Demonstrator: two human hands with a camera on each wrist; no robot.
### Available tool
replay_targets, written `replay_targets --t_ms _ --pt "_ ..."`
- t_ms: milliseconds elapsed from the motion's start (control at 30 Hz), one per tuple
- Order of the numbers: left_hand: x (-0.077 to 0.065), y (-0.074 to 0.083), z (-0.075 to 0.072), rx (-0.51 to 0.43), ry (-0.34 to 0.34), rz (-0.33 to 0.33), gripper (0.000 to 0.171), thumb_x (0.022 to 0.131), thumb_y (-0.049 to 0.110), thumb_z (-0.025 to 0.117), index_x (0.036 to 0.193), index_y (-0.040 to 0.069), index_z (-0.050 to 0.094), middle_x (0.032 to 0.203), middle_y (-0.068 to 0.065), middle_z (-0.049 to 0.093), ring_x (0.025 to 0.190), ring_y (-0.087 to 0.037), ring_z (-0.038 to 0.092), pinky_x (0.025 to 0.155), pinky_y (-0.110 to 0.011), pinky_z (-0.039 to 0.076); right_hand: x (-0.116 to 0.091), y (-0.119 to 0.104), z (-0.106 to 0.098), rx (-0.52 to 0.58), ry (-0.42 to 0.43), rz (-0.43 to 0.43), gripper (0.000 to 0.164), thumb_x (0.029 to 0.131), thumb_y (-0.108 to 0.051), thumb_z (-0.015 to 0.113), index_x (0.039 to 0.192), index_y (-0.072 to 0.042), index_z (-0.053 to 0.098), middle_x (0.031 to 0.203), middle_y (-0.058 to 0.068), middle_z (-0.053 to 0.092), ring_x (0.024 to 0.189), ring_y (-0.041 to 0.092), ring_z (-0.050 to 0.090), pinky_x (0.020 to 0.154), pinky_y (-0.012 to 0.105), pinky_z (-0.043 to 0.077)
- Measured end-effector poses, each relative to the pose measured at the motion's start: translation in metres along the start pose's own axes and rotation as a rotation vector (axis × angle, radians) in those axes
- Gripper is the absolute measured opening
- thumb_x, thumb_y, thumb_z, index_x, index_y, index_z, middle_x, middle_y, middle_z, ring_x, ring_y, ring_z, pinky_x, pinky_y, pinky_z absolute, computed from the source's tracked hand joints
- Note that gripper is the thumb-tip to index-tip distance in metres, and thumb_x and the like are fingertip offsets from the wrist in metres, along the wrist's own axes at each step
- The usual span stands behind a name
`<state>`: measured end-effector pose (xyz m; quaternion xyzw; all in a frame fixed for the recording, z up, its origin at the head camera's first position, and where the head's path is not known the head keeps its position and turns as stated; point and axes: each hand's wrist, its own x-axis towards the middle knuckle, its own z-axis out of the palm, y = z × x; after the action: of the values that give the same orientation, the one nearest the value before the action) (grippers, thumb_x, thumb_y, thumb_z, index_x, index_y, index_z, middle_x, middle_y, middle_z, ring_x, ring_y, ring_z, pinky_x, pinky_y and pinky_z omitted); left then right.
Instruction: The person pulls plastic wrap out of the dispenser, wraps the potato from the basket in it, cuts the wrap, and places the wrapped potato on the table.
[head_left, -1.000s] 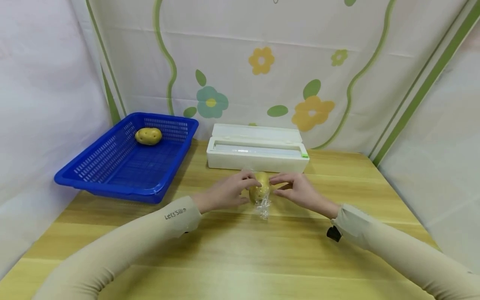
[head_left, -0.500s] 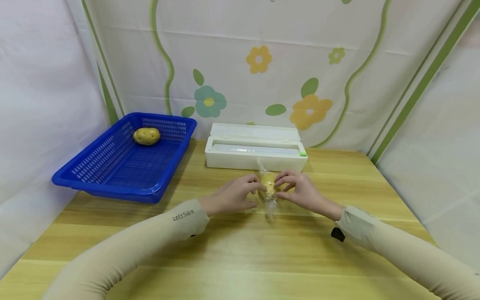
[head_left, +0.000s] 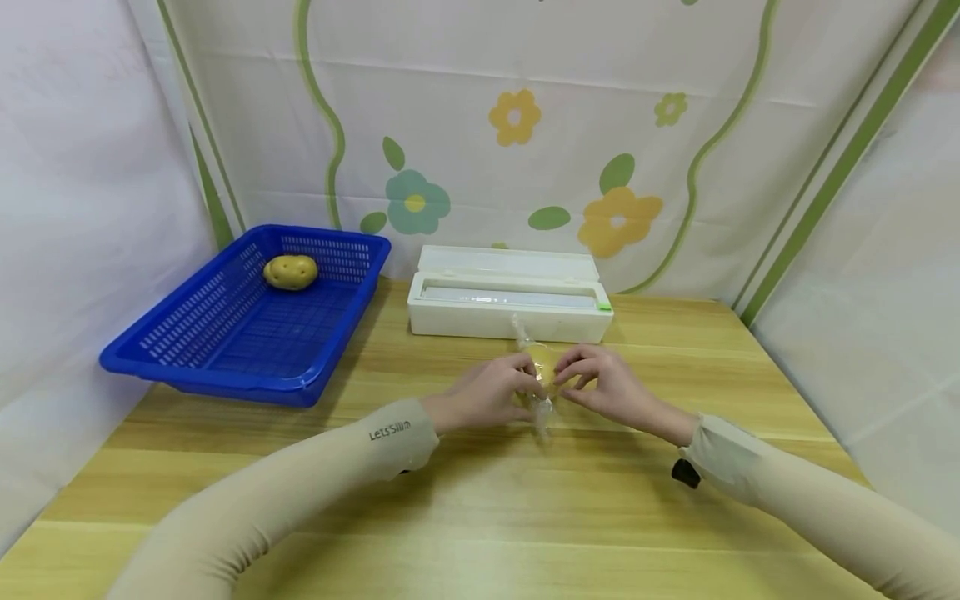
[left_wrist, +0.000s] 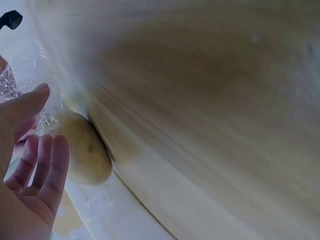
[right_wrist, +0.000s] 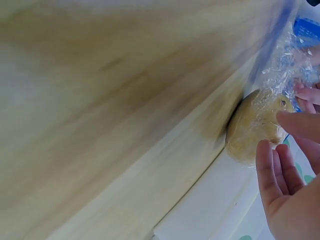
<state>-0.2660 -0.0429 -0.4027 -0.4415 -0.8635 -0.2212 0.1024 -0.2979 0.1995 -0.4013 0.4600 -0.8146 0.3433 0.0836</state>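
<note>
A yellow potato [head_left: 542, 367] wrapped in clear cling film lies on the wooden table [head_left: 480, 500] just in front of the white box. Twisted film tails stick out behind it [head_left: 519, 329] and in front of it [head_left: 542, 415]. My left hand [head_left: 519, 377] grips it from the left and my right hand [head_left: 572, 375] grips it from the right, fingertips on the film. The left wrist view shows the potato [left_wrist: 87, 150] beside my fingers [left_wrist: 47, 162]. In the right wrist view crinkled film [right_wrist: 285, 65] covers the potato [right_wrist: 252, 127].
A white cling film dispenser box [head_left: 510, 292] stands open right behind the hands. A blue perforated basket [head_left: 225, 333] sits at the back left with one bare potato [head_left: 290, 272] in it. Flowered fabric walls close in the table on three sides.
The potato has turned between my fingers, and a film tail now stands up behind it. Both hands have closed in slightly on it.
</note>
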Motion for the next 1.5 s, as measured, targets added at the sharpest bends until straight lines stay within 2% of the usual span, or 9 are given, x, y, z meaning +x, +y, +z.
replay_targets --t_ms 200,367,533,667,900,1067,1200,1367,1500 --pt "0.001 -0.008 0.002 -0.098 0.026 -0.035 0.011 0.083 0.018 0.081 0.092 0.012 0.079 0.094 0.007 0.058 0.084 -0.01 0.06 0.073 -0.018 0.049 -0.006 -0.001 0.0 0.023 -0.029 -0.02 0.027 0.073 0.009 0.083 0.094 -0.007 0.076 0.105 0.008 0.064 0.092 0.023 0.061 0.062 0.034 0.057" --pt "0.002 -0.01 0.0 -0.258 0.072 -0.119 0.005 0.089 0.019 0.075 0.088 0.014 0.076 0.093 0.012 0.061 0.086 -0.006 0.059 0.074 -0.023 0.051 -0.005 -0.009 0.003 -0.027 -0.044 -0.012 0.037 0.066 -0.011 0.093 0.097 -0.011 0.072 0.108 0.003 0.059 0.095 0.019 0.058 0.063 0.034 0.056" --pt "0.005 -0.01 0.0 -0.411 0.13 -0.208 0.006 0.092 0.017 0.072 0.088 0.013 0.074 0.088 0.008 0.068 0.084 -0.009 0.063 0.076 -0.024 0.052 0.001 -0.013 0.009 -0.087 0.014 -0.01 0.054 0.061 -0.025 0.097 0.104 -0.012 0.067 0.118 0.009 0.052 0.106 0.026 0.053 0.08 0.045 0.051" --pt "0.007 -0.011 0.0 -0.491 0.147 -0.283 0.006 0.094 0.012 0.068 0.089 0.01 0.071 0.088 -0.003 0.07 0.085 -0.021 0.066 0.075 -0.025 0.052 0.009 -0.011 0.012 -0.094 0.071 -0.022 0.042 0.068 -0.018 0.092 0.103 -0.011 0.068 0.124 0.014 0.057 0.115 0.03 0.054 0.092 0.05 0.046" --pt "0.005 -0.005 -0.001 -0.556 0.189 -0.4 0.006 0.095 0.011 0.067 0.09 0.008 0.07 0.086 -0.01 0.069 0.077 -0.028 0.064 0.062 -0.027 0.051 0.012 -0.011 0.013 0.004 0.095 0.013 0.018 0.079 -0.006 0.083 0.094 -0.011 0.074 0.108 0.001 0.07 0.098 0.02 0.065 0.085 0.044 0.053" --pt "0.004 0.003 -0.004 -0.515 0.219 -0.439 0.007 0.092 0.012 0.071 0.086 0.008 0.071 0.08 -0.004 0.068 0.071 -0.017 0.063 0.06 -0.026 0.051 0.012 -0.016 0.012 0.066 0.137 0.079 0.015 0.077 -0.006 0.084 0.084 -0.016 0.074 0.095 -0.007 0.072 0.089 0.014 0.067 0.081 0.046 0.054" --pt "0.005 0.007 -0.002 -0.465 0.238 -0.473 0.009 0.09 0.013 0.073 0.082 0.009 0.072 0.076 0.005 0.066 0.069 -0.01 0.061 0.061 -0.025 0.051 0.011 -0.017 0.012 0.054 0.164 0.13 0.02 0.075 -0.007 0.086 0.085 -0.015 0.069 0.088 -0.008 0.07 0.084 0.013 0.068 0.077 0.046 0.056" --pt "0.005 0.011 -0.002 -0.483 0.234 -0.547 0.01 0.09 0.014 0.073 0.081 0.009 0.073 0.077 0.004 0.066 0.069 -0.014 0.061 0.06 -0.026 0.05 0.011 -0.016 0.015 0.003 0.176 0.075 0.023 0.078 -0.005 0.083 0.094 -0.01 0.067 0.092 -0.003 0.07 0.084 0.014 0.068 0.073 0.04 0.057" --pt "0.003 0.011 -0.003 -0.571 0.232 -0.641 0.012 0.088 0.014 0.075 0.088 0.004 0.068 0.076 -0.001 0.067 0.072 -0.022 0.067 0.056 -0.029 0.051 0.012 -0.015 0.018 0.006 0.177 -0.001 0.03 0.08 0.0 0.08 0.109 -0.003 0.072 0.098 0.003 0.073 0.084 0.017 0.069 0.071 0.036 0.057"
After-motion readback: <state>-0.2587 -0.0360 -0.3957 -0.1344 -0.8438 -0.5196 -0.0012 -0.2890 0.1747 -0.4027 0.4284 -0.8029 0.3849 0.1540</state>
